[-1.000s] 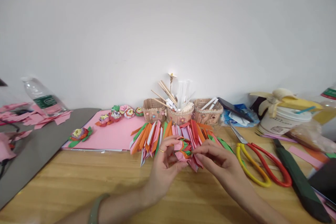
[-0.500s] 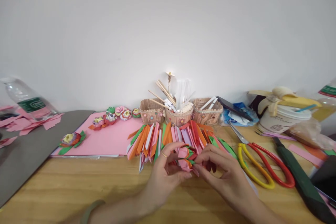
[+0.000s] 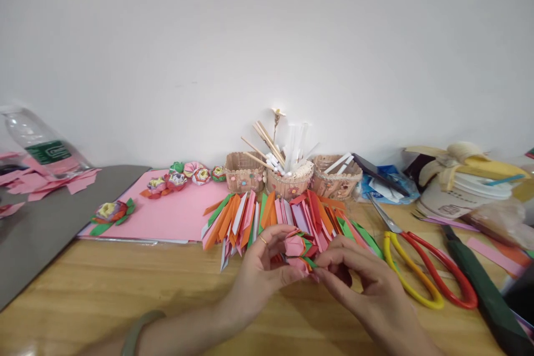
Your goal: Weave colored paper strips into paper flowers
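Observation:
Near the front middle, my left hand (image 3: 267, 267) is closed around a folded paper piece (image 3: 295, 246) of pink, green, orange and red. My right hand (image 3: 354, 272) pinches the green tip on the right side of that piece between thumb and forefinger. Just behind both hands, folded paper strips (image 3: 242, 219) in orange, pink, white, green and red lie in a spread row. A finished-looking paper flower (image 3: 109, 212) with green leaves sits at the left on pink paper (image 3: 167, 219), and several more flowers (image 3: 200, 173) stand farther back.
Three small baskets (image 3: 288, 184) with sticks stand against the wall. Scissors (image 3: 434, 267) and a dark green tool (image 3: 484, 283) lie at the right, before a white tub (image 3: 463, 194) with a banana. A bottle (image 3: 45, 147) lies left on the grey mat (image 3: 45, 239).
The camera view has shifted slightly. My right thumb and forefinger have moved a little to the right along the piece, showing more of its green tip. My left hand keeps its hold.

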Action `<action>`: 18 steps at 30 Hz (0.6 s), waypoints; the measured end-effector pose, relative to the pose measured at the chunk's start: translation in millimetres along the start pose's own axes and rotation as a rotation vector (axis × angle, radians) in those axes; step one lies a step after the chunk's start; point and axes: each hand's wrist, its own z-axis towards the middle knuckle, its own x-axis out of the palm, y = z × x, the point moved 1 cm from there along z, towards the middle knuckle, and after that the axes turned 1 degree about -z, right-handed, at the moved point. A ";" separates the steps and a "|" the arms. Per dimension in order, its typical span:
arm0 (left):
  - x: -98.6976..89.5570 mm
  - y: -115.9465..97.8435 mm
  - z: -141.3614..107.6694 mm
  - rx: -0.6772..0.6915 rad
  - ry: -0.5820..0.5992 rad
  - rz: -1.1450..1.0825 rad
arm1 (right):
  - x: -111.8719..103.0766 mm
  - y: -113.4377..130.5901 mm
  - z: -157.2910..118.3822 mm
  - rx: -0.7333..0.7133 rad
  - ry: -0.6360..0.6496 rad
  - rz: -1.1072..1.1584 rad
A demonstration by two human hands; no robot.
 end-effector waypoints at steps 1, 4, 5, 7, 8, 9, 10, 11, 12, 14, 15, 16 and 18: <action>-0.3 0.3 -0.7 0.007 0.007 0.005 | 0.6 0.0 0.8 0.041 0.026 0.026; -0.6 0.3 -2.8 0.009 0.039 -0.004 | 1.2 0.2 4.1 0.152 0.107 0.082; -0.5 0.2 -3.2 0.012 0.046 -0.010 | 1.0 0.5 5.1 0.174 0.131 0.091; -0.1 -0.2 -3.7 0.007 0.051 -0.026 | 0.0 1.1 6.3 0.196 0.158 0.101; 0.3 -0.4 -3.7 0.000 0.053 -0.038 | -0.6 1.5 6.5 0.199 0.167 0.106; 0.8 -0.9 -3.6 -0.013 0.053 -0.051 | -1.1 1.8 6.5 0.198 0.174 0.112; 1.2 -1.4 -3.4 -0.027 0.053 -0.066 | -1.7 2.1 6.4 0.195 0.176 0.117; 1.8 -2.2 -3.2 -0.042 0.053 -0.081 | -2.2 2.2 6.1 0.189 0.176 0.122; 2.3 -3.0 -3.0 -0.056 0.054 -0.094 | -2.7 2.4 5.9 0.180 0.175 0.127; 3.2 -4.6 -2.6 -0.078 0.053 -0.113 | -3.5 2.7 5.6 0.161 0.173 0.136; 3.6 -5.2 -2.4 -0.089 0.049 -0.116 | -3.9 3.0 5.6 0.154 0.170 0.140; 3.8 -5.5 -2.2 -0.100 0.042 -0.117 | -4.4 3.4 5.7 0.152 0.165 0.143; 3.8 -5.1 -2.2 -0.122 0.026 -0.115 | -5.0 4.6 6.2 0.156 0.158 0.143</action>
